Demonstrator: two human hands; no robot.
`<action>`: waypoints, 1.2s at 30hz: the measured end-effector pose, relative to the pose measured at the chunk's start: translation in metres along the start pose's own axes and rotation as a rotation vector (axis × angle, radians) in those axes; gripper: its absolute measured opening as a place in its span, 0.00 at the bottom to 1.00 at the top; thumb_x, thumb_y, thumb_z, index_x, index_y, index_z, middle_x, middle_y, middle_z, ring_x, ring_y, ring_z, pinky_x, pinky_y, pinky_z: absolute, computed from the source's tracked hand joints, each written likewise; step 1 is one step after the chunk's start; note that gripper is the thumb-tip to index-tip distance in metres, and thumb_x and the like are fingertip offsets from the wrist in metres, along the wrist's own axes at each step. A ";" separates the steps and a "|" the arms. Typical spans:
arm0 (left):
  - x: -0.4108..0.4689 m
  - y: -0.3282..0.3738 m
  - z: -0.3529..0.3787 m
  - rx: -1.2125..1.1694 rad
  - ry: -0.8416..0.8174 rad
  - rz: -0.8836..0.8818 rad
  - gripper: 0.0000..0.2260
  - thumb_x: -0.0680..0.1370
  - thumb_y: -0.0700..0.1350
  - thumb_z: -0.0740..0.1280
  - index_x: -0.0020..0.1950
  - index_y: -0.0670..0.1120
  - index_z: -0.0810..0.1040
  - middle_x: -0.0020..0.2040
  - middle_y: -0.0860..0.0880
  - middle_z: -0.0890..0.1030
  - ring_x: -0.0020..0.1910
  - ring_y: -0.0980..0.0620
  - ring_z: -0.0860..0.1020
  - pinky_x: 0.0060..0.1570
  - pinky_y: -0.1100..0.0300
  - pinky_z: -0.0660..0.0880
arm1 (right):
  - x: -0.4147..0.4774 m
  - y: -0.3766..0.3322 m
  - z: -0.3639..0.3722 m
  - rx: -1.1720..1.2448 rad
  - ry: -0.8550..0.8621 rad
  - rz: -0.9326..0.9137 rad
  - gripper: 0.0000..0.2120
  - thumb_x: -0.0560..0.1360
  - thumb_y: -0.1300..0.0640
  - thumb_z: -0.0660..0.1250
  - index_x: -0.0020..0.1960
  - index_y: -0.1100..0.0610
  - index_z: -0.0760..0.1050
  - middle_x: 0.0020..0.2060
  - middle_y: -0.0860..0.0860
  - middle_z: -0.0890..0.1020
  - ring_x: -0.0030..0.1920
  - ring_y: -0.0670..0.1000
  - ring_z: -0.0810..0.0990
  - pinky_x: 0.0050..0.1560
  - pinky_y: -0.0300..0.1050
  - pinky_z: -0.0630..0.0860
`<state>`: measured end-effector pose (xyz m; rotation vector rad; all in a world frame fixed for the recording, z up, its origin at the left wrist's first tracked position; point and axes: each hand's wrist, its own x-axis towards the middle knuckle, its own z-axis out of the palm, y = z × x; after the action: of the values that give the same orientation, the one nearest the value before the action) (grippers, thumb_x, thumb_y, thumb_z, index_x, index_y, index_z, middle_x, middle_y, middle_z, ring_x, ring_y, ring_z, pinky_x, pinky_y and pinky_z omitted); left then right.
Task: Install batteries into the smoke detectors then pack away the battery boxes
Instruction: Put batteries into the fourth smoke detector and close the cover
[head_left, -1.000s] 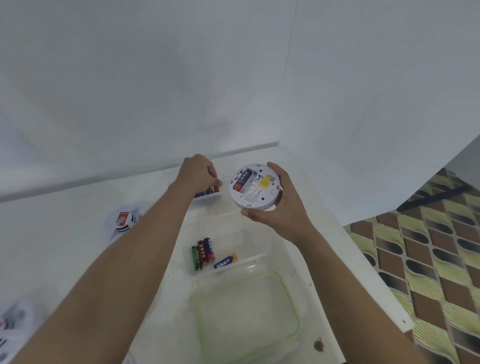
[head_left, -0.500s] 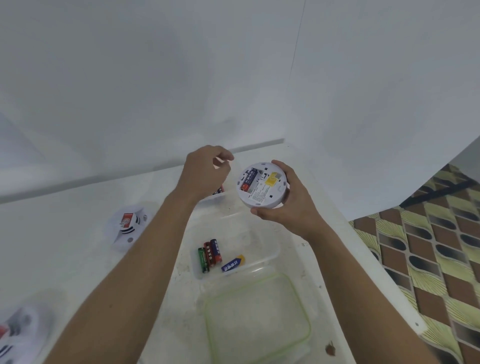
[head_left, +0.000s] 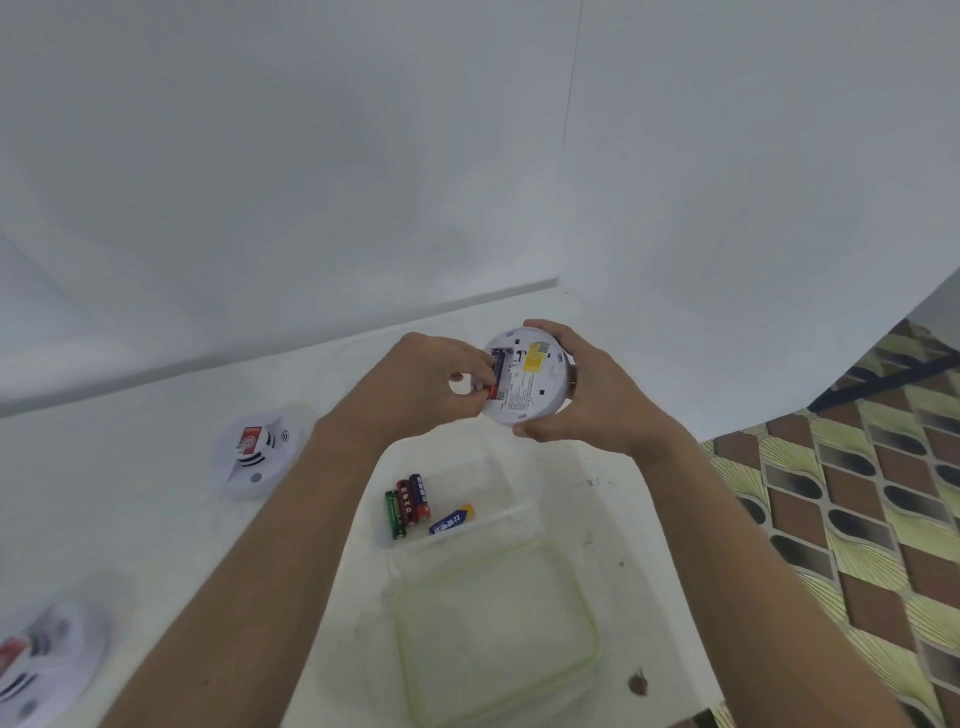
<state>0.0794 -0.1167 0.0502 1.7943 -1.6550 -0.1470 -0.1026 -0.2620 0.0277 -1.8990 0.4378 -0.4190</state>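
Above the battery box (head_left: 483, 483) we hold the smoke detector (head_left: 527, 376) back-up, right hand (head_left: 587, 395) curled round its rim to steady it, while our left hand (head_left: 421, 384) pinches a battery (head_left: 496, 371) into the exposed slot (spares (head_left: 408, 506) lie in the box)

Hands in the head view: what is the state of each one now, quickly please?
Left hand: pinches a battery at the smoke detector compartment.
Right hand: grips the smoke detector by its rim.
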 end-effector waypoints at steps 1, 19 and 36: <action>0.000 0.003 0.002 0.022 0.007 -0.003 0.10 0.69 0.38 0.76 0.49 0.45 0.87 0.50 0.51 0.86 0.46 0.57 0.82 0.47 0.67 0.78 | 0.000 0.000 -0.002 0.002 -0.011 0.001 0.46 0.61 0.68 0.83 0.73 0.48 0.68 0.59 0.44 0.80 0.59 0.46 0.81 0.50 0.39 0.80; 0.000 0.025 0.029 0.098 0.042 -0.053 0.14 0.73 0.53 0.71 0.57 0.52 0.85 0.51 0.56 0.82 0.50 0.61 0.77 0.49 0.73 0.70 | -0.010 0.022 -0.029 0.169 -0.077 0.035 0.44 0.62 0.70 0.82 0.72 0.48 0.70 0.62 0.46 0.80 0.62 0.51 0.80 0.47 0.52 0.85; 0.030 -0.019 0.004 -0.035 0.254 -0.550 0.10 0.78 0.37 0.62 0.46 0.47 0.82 0.36 0.55 0.84 0.24 0.58 0.72 0.28 0.71 0.70 | 0.014 0.025 -0.027 0.201 -0.015 -0.012 0.44 0.64 0.69 0.82 0.73 0.48 0.66 0.63 0.43 0.78 0.61 0.43 0.78 0.45 0.38 0.80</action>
<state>0.0985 -0.1465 0.0479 2.1024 -0.9518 -0.1793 -0.1062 -0.2987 0.0149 -1.7091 0.3609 -0.4397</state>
